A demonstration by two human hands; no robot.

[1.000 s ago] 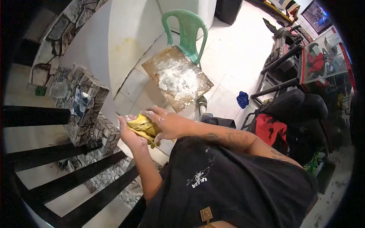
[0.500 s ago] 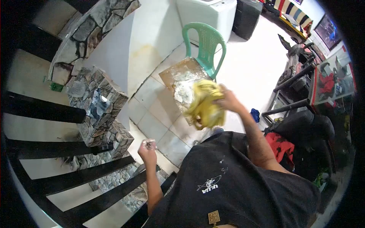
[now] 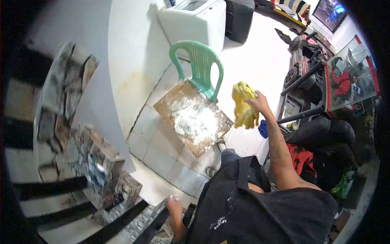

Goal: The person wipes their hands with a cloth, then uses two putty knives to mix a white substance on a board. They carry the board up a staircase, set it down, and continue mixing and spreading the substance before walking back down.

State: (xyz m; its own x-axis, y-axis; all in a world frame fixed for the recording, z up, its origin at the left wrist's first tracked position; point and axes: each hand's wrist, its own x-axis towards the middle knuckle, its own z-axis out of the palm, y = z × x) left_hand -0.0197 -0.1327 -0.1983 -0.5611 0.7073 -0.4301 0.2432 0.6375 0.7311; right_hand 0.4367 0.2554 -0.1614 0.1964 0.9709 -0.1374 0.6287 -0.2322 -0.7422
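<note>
My right hand [image 3: 258, 103] grips a crumpled yellow cloth [image 3: 243, 106], which hangs over the floor to the right of a brown board [image 3: 164, 106]. White powder [image 3: 196, 122] lies spread over much of the board, thickest around its middle. The board's far edge meets a green plastic chair [image 3: 201, 65]; what holds it up underneath is hidden. Low on the left, near the dark railing, is my left hand [image 3: 174, 206], its fingers curled in and whitish at the tips. Whatever those fingers may hold cannot be made out.
Dark railing bars [image 3: 65, 213] and a stone-faced block [image 3: 95, 162] stand at left. A white washing machine [image 3: 195, 20] is behind the chair, with a black case [image 3: 239, 20] beside it. At right are a glass case [image 3: 351, 81] and a blue cloth [image 3: 263, 129] on the floor.
My right hand has carried the yellow cloth rightward, off the board, uncovering the powder. My left hand is lower and closer to my body. The view has shifted.
</note>
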